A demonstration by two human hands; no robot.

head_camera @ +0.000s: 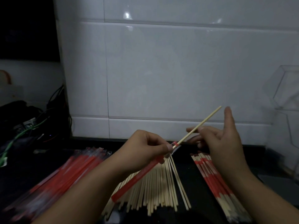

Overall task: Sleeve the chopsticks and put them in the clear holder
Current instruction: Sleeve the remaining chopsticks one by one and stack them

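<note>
The person stands over a dark desk (202, 212) with the work sorted into heaps, which looks like a way to keep each stage within easy reach: a pile of empty red sleeves (64, 173) at about eight o'clock, a fan of bare chopsticks (158, 188) at six o'clock, and a row of sleeved pairs (216, 180) at four o'clock. The clear holder (286, 101) stands against the tiled wall (161, 70) at three o'clock, well apart from the hands, and I cannot tell whether anything is in it yet. Cables (32, 125) lie tangled at nine o'clock. The left hand (145, 151) holds a red sleeve (139, 175) tilted up toward one o'clock, its grip closed, thumb and fingers pinching the mouth of the wrapper, I would guess to keep it open and steady. A chopstick (200, 125) sticks out of that mouth, most of its length outside, pointing up and away. The right hand (221, 143) sits just beside the stick at two o'clock; its grip is mostly open, the upper fingers spread straight, while thumb and one finger seem to touch the shaft lightly, though a firm pinch is not plain to see. To my eye the sliding-in step is only partly done.
</note>
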